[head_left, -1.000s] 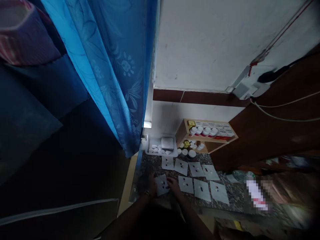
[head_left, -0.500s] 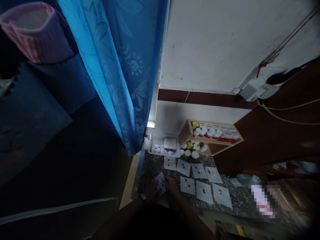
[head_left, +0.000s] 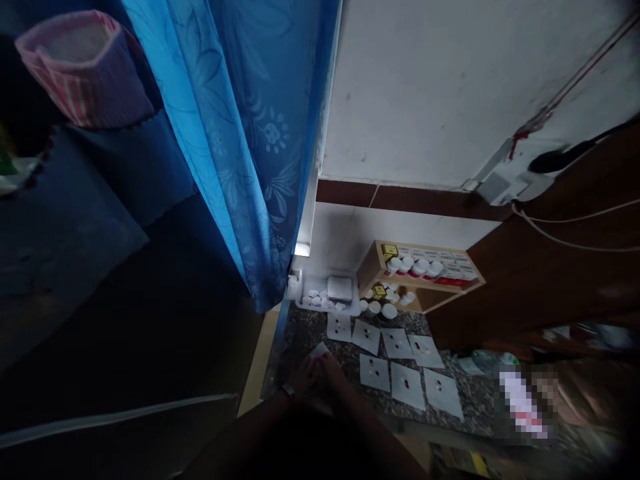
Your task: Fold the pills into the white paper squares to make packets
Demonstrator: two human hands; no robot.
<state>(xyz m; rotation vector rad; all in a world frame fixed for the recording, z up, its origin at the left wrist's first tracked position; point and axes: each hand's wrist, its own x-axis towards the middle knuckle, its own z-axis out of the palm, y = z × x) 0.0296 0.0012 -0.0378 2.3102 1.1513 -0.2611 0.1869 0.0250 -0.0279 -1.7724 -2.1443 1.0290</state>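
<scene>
At the near left of the speckled counter (head_left: 305, 332), my left hand (head_left: 301, 378) and my right hand (head_left: 332, 373) meet over a small white paper sheet (head_left: 320, 349). Both hands have their fingers closed on it, and they cover most of it, so only its far corner shows. Any pills on this sheet are hidden under my fingers. A dark band with a watch-like face circles my left wrist. Beside my right hand lie several white paper squares (head_left: 369, 381) in two rows, each bearing a few small red, brown and pale pills.
A clear plastic tray (head_left: 304, 308) holds folded white packets and a stack of paper. Right of it, a wooden shelf (head_left: 367, 270) carries white bottles and boxes, with more jars (head_left: 389, 311) in front. A blue curtain (head_left: 270, 200) hangs at left. A clear bottle (head_left: 485, 361) lies at right.
My hands have come closer together over the sheet. The pills that showed on it are now covered. The other paper squares stay where they were.
</scene>
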